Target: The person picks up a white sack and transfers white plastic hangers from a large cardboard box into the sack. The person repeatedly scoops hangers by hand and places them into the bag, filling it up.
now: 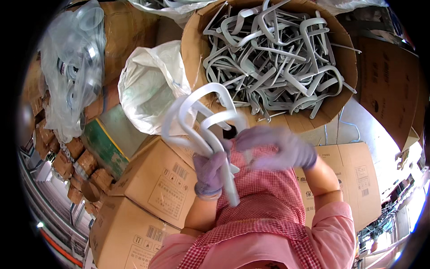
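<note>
My left hand [210, 171], in a purple-grey work glove, grips several curved grey plastic handles [215, 89] in a bunch before my apron. Their bent loops point up and away from me, and one straight end hangs below the fist. My right hand [275, 148], gloved alike and blurred by motion, is at the right side of the bunch. Its fingers overlap one handle there; whether they grip it cannot be told. Beyond both hands, a large round-sided cardboard carton [191, 50] holds a tangled heap of similar grey handles [268, 60].
An open white woven sack [144, 90] stands left of the carton. Closed cardboard boxes [168, 188] are stacked at my left, another box [356, 181] at my right. Clear plastic bags with round parts [75, 67] lie far left. Brown cartons [386, 87] stand far right.
</note>
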The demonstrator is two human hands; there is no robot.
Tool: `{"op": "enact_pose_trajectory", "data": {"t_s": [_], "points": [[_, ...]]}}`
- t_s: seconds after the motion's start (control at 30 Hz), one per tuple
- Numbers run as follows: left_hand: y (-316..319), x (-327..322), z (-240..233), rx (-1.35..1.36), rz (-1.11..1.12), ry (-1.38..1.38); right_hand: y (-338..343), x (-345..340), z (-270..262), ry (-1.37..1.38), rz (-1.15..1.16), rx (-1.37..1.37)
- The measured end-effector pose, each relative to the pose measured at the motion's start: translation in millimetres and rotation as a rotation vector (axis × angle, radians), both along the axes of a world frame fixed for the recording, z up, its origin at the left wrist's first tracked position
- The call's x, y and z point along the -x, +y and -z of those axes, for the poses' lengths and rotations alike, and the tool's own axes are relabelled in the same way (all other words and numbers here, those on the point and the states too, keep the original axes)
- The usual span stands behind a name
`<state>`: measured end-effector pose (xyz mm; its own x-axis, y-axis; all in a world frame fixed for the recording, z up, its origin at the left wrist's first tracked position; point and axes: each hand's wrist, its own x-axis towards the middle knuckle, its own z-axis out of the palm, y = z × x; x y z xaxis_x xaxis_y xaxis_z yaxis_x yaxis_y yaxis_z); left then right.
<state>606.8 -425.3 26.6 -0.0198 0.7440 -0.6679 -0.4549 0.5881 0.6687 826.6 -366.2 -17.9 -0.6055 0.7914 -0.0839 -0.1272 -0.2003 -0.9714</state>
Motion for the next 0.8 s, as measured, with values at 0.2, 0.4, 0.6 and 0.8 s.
{"op": "enact_pose_trajectory", "data": {"t_s": [0.2,0.4,0.6,0.8], "points": [[-4.1,36.3,-26.4,-0.508,0.103,-0.459,29.6,55.7,130.8,-0.474,0.143,0.43],[6.1,43.7,-34.6,-0.4,0.206,-0.269,-4.4,123.8,185.0,-0.938,-0.368,-0.096],[-14.4,57.5,-25.0,-0.027,0.04,-0.241,-35.1,-64.5,53.5,-0.203,0.449,0.725],[5.7,4.9,17.9,-0.242,0.038,-0.451,-69.9,-112.4,25.5,0.975,0.698,1.009]]}}
